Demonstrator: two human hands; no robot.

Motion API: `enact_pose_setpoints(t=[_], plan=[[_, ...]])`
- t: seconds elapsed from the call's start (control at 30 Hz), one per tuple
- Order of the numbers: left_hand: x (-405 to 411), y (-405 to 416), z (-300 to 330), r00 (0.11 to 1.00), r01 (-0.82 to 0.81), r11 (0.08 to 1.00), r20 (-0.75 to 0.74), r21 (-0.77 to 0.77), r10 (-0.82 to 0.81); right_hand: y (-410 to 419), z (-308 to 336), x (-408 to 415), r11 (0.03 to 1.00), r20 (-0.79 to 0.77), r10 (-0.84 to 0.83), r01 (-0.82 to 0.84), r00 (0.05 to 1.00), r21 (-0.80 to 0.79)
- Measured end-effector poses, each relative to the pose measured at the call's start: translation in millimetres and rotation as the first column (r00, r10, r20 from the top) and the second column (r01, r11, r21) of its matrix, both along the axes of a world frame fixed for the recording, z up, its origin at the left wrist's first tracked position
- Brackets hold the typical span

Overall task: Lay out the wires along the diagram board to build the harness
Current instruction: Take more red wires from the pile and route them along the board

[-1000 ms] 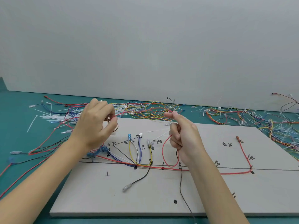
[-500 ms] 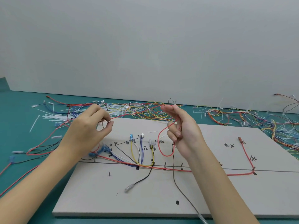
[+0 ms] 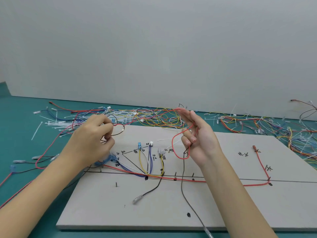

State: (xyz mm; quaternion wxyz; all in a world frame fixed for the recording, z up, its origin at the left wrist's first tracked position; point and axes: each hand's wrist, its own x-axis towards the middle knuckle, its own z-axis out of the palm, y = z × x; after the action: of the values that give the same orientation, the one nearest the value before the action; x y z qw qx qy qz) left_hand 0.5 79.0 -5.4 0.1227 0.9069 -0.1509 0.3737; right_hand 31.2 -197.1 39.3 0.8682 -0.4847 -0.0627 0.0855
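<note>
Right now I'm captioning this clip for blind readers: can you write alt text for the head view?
Two bare hands held above a pale diagram board untangle wires: the left hand pinches a dark wire loop, the right hand holds a red wire and a dark wire. Coloured wires already lie along the board's drawn lines, and loose wires and white cable ties litter the green table.

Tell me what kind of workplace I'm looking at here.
Probably a wire-harness assembly bench: a diagram board with pegs and handwritten labels, loose coloured wires and white cable ties piled on a green tabletop.

Board (image 3: 223, 212) pale grey, black markings; table (image 3: 20, 134) teal; held wire (image 3: 176, 143) red; routed wires (image 3: 145, 162) yellow, blue, white.
</note>
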Motion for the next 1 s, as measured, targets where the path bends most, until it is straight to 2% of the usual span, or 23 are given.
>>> enact_pose_setpoints(t=[0.17, 0.33, 0.4, 0.5, 0.7, 0.9, 1.0], plan=[[2, 13, 4, 0.999, -0.015, 0.999, -0.034, 0.029, 0.016, -6, 2, 2, 0.997, -0.039, -0.01, 0.013, 0.999, 0.074], [3, 26, 6, 0.97, -0.204, 0.978, -0.125, 0.05, 0.209, -11, 4, 2, 0.995, -0.05, -0.023, 0.027, 0.998, 0.094], [2, 30, 7, 0.954, -0.236, 0.971, -0.182, 0.032, 0.237, -11, 3, 2, 0.996, -0.041, -0.022, 0.025, 0.999, 0.088], [2, 34, 6, 0.955, -0.221, 0.975, -0.202, 0.005, 0.218, -9, 1, 1, 0.999, -0.028, 0.005, -0.003, 1.0, 0.05], [3, 30, 9, 0.969, -0.235, 0.972, -0.082, 0.009, 0.235, 1, -5, -4, 0.998, -0.028, 0.063, -0.063, 0.998, 0.005], [0, 24, 11, 0.991, -0.094, 0.974, -0.11, -0.204, 0.073, 11, -11, -7, 0.994, -0.009, 0.072, -0.072, 0.997, -0.079], [-2, 25, 13, 0.993, -0.052, 0.991, -0.109, -0.123, 0.039, 13, -12, -7, 0.995, -0.011, 0.07, -0.071, 0.997, -0.071]])
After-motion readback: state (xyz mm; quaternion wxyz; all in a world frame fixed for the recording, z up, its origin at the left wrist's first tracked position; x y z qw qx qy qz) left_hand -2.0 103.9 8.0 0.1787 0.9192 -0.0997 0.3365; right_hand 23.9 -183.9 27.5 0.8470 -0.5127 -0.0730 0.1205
